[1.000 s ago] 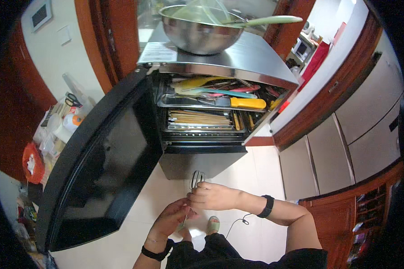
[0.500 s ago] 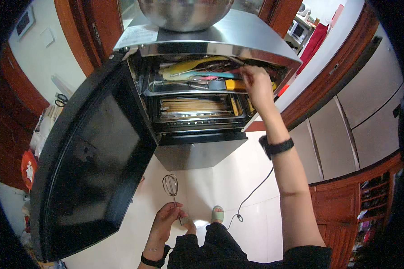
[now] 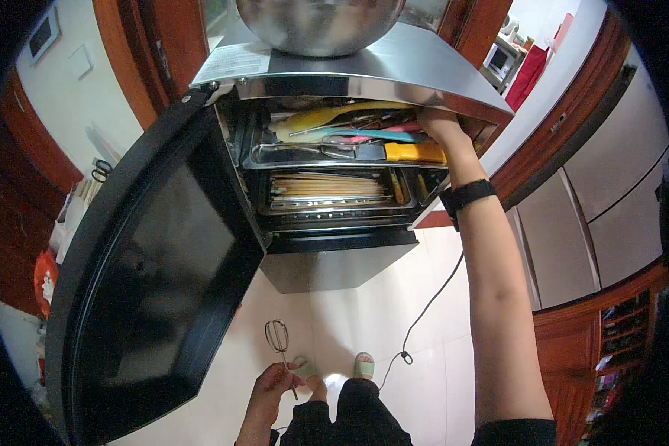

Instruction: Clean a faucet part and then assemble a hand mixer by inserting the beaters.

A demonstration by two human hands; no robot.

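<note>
My left hand [image 3: 273, 384] pinches the shaft of a metal beater [image 3: 277, 338], whose wire loops point upward over the floor. Deep in the top compartment of an opened steel cabinet, my right hand [image 3: 440, 125] reaches toward the back right, its fingers hidden inside. Below it lies a tray [image 3: 290, 161] of utensils. On this tray are a yellow spatula [image 3: 320, 119], a turquoise-handled tool [image 3: 398, 137], and a tool with an orange-yellow handle [image 3: 416, 153].
A lower tray [image 3: 334, 207] holds several wooden sticks [image 3: 327, 186]. The dark door [image 3: 156, 282] stands swung out on the left. A large metal bowl [image 3: 320, 30] rests on the cabinet top [image 3: 409, 59]. A black cable [image 3: 431, 305] trails over the floor.
My right hand has gone deeper into the top compartment, so its fingers no longer show. My left hand, with the beater, has dropped slightly lower in the view.
</note>
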